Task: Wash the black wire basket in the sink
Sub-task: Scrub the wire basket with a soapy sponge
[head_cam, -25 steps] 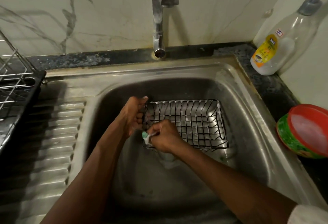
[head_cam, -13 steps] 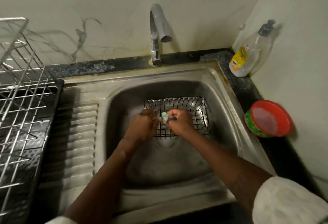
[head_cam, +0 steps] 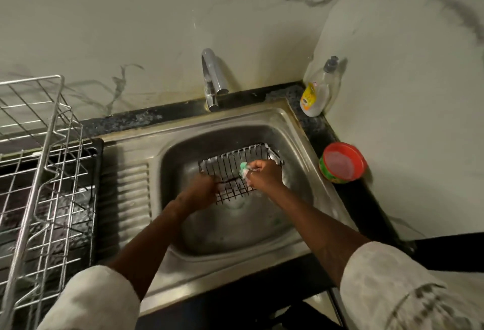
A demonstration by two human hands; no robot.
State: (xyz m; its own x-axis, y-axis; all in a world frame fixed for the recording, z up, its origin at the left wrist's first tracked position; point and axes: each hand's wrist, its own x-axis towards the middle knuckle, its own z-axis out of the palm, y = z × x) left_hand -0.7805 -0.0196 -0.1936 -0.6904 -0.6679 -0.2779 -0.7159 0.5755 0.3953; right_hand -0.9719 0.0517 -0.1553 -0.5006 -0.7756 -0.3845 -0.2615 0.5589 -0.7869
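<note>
The black wire basket is tilted inside the steel sink, its far rim raised. My left hand grips the basket's near left edge. My right hand holds a small green and white scrub pad against the basket's wires near its right side. Suds cling to the wires around the pad. Both forearms reach in from the bottom of the view.
A chrome tap stands behind the sink with no water running. A dish soap bottle sits in the back right corner, a red-lidded tub on the right counter. A metal drying rack fills the left side beside the ribbed drainboard.
The camera has pulled back and up. The basket has been tipped up at its far end, and my right hand with the pad has moved toward its right side.
</note>
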